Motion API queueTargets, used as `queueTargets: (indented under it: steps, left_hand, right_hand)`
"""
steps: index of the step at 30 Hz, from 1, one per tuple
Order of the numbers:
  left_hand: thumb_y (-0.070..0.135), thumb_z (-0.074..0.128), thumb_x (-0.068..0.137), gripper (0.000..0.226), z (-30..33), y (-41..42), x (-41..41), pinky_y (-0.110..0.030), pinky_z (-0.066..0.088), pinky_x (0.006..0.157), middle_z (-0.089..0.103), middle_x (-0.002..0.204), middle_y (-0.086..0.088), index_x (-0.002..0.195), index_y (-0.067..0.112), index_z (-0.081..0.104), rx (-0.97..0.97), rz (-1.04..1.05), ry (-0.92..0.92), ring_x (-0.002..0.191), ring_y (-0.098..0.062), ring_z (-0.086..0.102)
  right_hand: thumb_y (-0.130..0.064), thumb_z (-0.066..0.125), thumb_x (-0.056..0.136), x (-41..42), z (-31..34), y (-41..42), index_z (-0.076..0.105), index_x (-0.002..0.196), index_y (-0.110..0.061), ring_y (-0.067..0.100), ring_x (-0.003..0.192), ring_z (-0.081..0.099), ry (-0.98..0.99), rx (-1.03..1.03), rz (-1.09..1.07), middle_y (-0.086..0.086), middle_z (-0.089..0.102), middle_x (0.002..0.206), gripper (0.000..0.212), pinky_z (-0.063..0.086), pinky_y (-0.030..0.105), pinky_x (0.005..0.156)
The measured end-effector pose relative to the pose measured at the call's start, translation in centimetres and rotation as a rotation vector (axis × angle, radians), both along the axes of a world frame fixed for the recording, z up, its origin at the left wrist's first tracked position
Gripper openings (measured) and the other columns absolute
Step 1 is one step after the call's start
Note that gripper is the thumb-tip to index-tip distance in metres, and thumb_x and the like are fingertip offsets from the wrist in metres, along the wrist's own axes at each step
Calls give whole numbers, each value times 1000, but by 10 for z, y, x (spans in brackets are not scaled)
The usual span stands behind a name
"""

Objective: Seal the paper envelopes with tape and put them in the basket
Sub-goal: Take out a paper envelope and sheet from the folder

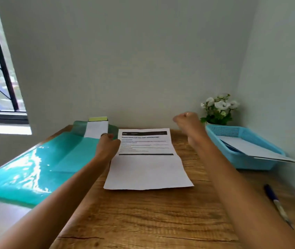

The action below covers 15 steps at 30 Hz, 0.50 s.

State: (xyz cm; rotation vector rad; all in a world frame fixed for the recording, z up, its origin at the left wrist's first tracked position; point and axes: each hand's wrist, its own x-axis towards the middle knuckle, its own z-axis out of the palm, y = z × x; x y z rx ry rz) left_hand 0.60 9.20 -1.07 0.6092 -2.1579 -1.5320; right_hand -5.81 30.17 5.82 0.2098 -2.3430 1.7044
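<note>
1. On the desk [143, 221], a printed sheet [147, 159] lies flat, centre.
2. Left hand [107, 146] rests curled at a white envelope [96, 130] on green plastic [35, 168]; grasp unclear.
3. Right hand [188, 123] hovers clenched, holding nothing.
4. Blue basket [233, 157], right, holds papers [251, 148].

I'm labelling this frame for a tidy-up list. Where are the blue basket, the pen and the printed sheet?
blue basket [222, 131]: head view, on its mesh back wall.
pen [276, 203]: head view, mid-barrel, right of table.
printed sheet [148, 169]: head view, on its blank lower half.
</note>
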Motion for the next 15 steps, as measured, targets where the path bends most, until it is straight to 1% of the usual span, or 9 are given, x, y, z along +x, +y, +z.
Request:
queueTargets:
  steps: [2,3,4,6,8,10,11,13,15]
  left_hand:
    - [16,51,91,21,-1,-4,-5,-37,55,82,64,108,-10,111,8,54,56,-19,-48,94,-28,62]
    - [16,51,92,18,0,-4,-7,-35,53,78,64,105,-11,107,6,55,75,-22,-63,90,-28,62]
    - [17,51,93,16,2,-4,-9,-35,53,76,64,101,-11,103,5,55,91,-30,-78,88,-29,63]
    - [18,50,94,12,4,-2,-12,-32,53,68,65,96,-8,95,8,55,118,-56,-91,82,-26,63]
    - [19,50,95,10,5,1,-17,-25,50,58,63,91,-5,87,13,53,124,-70,-82,74,-20,61]
    - [18,50,95,5,5,5,-20,-20,44,52,57,85,1,92,15,51,114,-74,-66,68,-13,55]
    - [18,51,95,4,5,7,-20,-19,43,51,55,85,3,95,15,48,107,-77,-56,66,-11,53]
    - [19,52,95,10,5,10,-22,-18,43,53,53,89,3,99,18,43,97,-86,-47,64,-9,51]
    - [19,53,95,12,5,11,-26,-21,44,55,54,96,1,103,20,45,81,-84,-44,66,-9,52]
  right_hand:
    - [-10,54,86,-9,-25,-7,58,94,-3,14,73,48,-77,10,-8,9,56,88,11,46,30,65]
    - [-8,55,85,-13,-36,-8,55,89,-5,14,73,48,-93,10,-13,8,55,86,5,43,29,62]
    - [-8,55,86,-17,-45,-8,53,88,-8,12,71,47,-104,5,-12,6,54,85,3,40,26,59]
    - [-9,58,88,-24,-59,-5,53,97,-10,7,71,49,-115,4,4,0,55,87,11,38,19,54]
    - [-13,61,88,-32,-70,0,54,113,-8,11,84,54,-96,55,6,3,59,100,26,42,20,60]
    - [-17,59,90,-38,-77,4,53,121,-7,18,100,56,-53,139,-3,9,60,116,33,44,24,73]
    - [-19,58,92,-41,-79,6,53,122,-6,19,103,56,-29,176,0,10,59,119,34,43,24,75]
    - [-23,54,94,-46,-82,10,53,124,-6,14,98,53,12,219,18,10,60,120,34,41,21,74]
    - [-27,52,96,-50,-82,12,52,124,-7,9,95,50,37,233,44,9,60,119,35,39,17,71]
